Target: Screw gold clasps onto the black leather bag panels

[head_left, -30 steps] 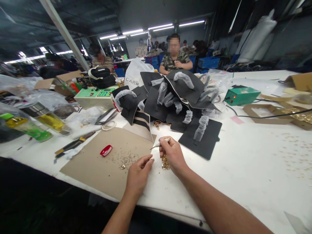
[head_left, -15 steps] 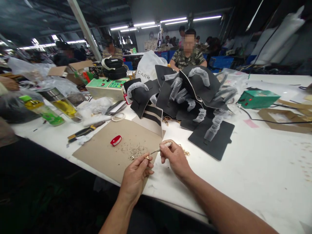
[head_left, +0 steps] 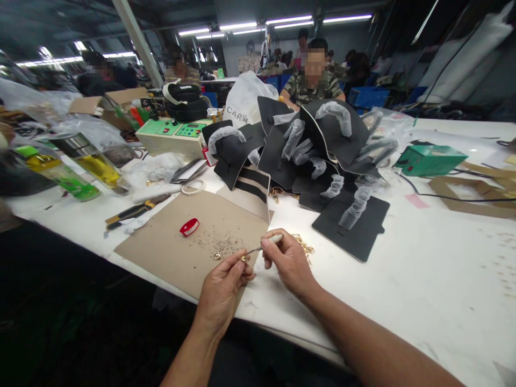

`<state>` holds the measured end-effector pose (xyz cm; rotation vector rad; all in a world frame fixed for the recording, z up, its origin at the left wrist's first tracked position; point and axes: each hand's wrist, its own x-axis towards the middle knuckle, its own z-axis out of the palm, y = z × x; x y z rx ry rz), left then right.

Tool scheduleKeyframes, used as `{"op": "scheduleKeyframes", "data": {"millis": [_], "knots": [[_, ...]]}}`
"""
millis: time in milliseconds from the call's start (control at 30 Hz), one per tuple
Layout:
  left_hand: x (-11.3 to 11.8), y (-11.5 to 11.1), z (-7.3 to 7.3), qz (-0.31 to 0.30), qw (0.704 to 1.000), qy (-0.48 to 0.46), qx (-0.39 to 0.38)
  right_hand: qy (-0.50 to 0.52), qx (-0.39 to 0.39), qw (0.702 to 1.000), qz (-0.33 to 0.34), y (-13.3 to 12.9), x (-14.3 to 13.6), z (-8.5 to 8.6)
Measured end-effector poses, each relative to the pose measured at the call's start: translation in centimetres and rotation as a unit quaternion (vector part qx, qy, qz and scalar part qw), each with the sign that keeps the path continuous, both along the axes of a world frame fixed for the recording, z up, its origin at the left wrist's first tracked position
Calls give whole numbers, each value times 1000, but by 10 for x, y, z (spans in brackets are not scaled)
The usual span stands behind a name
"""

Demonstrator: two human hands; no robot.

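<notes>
Between the thumb and fingers of my left hand (head_left: 226,279) is a small gold metal piece (head_left: 243,258). My right hand (head_left: 287,262) grips a thin screwdriver-like tool (head_left: 271,242) by its pale handle, and its tip points at the gold piece. Under and left of my hands lies a brown board (head_left: 161,242) with a scatter of tiny dark bits (head_left: 223,243), another gold piece (head_left: 217,256) and a red oval object (head_left: 189,227). Gold chain-like hardware (head_left: 305,247) lies just behind my right hand.
Black panels with wrapped handles (head_left: 350,226) are piled beyond my hands. Pliers (head_left: 137,211), bottles (head_left: 72,180) and a control box (head_left: 169,141) stand left. A green box (head_left: 433,159) is at right. A person (head_left: 314,80) sits across the white table (head_left: 427,258).
The view has shifted slightly. The tool's tip is now closer to the gold piece, and more of that piece shows between my left fingers. Both hands keep their grips.
</notes>
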<state>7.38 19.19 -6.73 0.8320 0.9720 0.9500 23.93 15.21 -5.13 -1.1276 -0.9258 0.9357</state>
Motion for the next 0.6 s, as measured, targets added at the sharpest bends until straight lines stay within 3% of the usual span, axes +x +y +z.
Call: {"op": "scheduleKeyframes", "data": {"millis": [600], "knots": [[2, -1, 0, 7, 1000, -2, -14, -58, -6, 998, 4, -3, -2, 2]]}}
